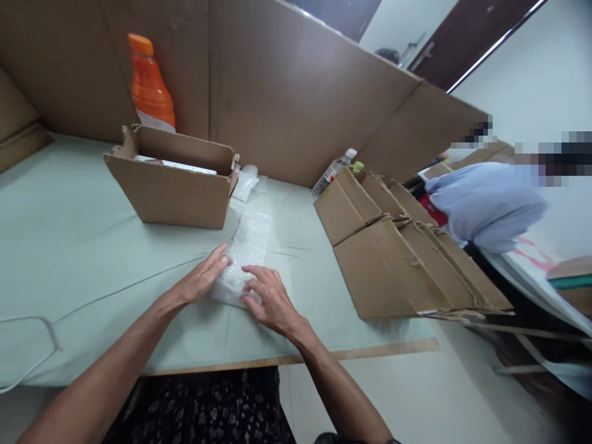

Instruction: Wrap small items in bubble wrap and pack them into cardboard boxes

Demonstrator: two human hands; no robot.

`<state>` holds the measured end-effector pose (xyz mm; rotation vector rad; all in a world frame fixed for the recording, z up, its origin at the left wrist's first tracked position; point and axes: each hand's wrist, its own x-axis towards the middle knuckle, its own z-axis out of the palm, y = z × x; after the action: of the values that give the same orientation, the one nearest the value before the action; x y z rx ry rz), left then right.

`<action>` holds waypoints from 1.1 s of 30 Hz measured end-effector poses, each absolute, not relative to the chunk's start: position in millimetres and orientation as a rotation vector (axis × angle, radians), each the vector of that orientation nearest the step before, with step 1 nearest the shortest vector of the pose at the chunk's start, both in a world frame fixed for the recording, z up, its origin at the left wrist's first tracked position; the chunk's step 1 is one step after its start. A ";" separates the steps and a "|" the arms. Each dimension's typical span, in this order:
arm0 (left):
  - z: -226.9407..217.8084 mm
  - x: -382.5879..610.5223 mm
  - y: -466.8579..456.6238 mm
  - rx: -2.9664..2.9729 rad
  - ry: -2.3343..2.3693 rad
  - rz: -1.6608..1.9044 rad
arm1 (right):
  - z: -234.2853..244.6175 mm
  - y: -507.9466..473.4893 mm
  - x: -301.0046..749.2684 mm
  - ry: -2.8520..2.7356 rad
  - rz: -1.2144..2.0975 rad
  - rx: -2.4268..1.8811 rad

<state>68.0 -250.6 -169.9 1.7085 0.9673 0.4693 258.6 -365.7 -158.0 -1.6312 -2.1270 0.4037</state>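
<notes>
Bubble wrap strip (pixel 250 237) is lying on the surface (pixel 92 246), near end sitting between the hands, far end extending beyond them. Left hand (pixel 206 274) is resting along its left edge, fingers fairly straight, unclenched. Right hand (pixel 271 299) is arching over the near right edge, thumb and fingers spread; can't tell how firmly it's touching. Open carton (pixel 185 197) is standing beyond, to the left, orange bottle (pixel 155 92) behind it. Cardboard boxes (pixel 383 265) are sitting well to the right.
</notes>
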 end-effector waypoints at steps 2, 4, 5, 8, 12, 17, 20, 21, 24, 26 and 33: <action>-167.7 56.9 -252.9 1.684 0.963 0.514 | -149.7 -386.0 255.2 -2.245 0.598 -1.426; -167.3 40.2 -260.1 1.683 0.963 0.541 | -144.7 -405.7 254.9 -2.270 0.787 -1.273; -167.8 29.9 -265.5 1.696 0.969 0.542 | -143.7 -414.5 256.0 -2.234 0.837 -1.249; -171.9 -3.5 -287.5 1.812 0.970 0.470 | -145.3 -434.7 262.2 -2.071 0.794 -1.346; -182.0 -28.2 -320.3 2.076 0.842 0.410 | -157.7 -445.5 261.3 -2.147 0.629 -1.509; -188.9 -18.4 -337.5 2.260 0.747 0.424 | -181.7 -433.9 242.9 -2.196 0.378 -1.594; -182.3 -12.1 -336.9 2.210 0.757 0.413 | -185.4 -425.3 239.1 -1.983 0.423 -1.578; -179.4 -9.9 -336.7 2.163 0.776 0.405 | -184.4 -423.7 239.6 -1.888 0.489 -1.581; -174.6 2.0 -336.5 1.983 0.920 0.430 | -179.8 -424.2 243.5 -1.638 0.695 -1.602; -176.9 14.5 -334.9 1.921 1.040 0.511 | -177.5 -429.3 245.4 -1.516 0.702 -1.630; -196.0 47.2 -321.6 2.071 1.156 0.558 | -172.1 -447.5 236.6 -1.667 0.225 -1.597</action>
<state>47.2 -321.6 -196.0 2.0712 1.1564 0.5578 236.6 -447.5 -172.1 -1.5969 -1.6672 0.2253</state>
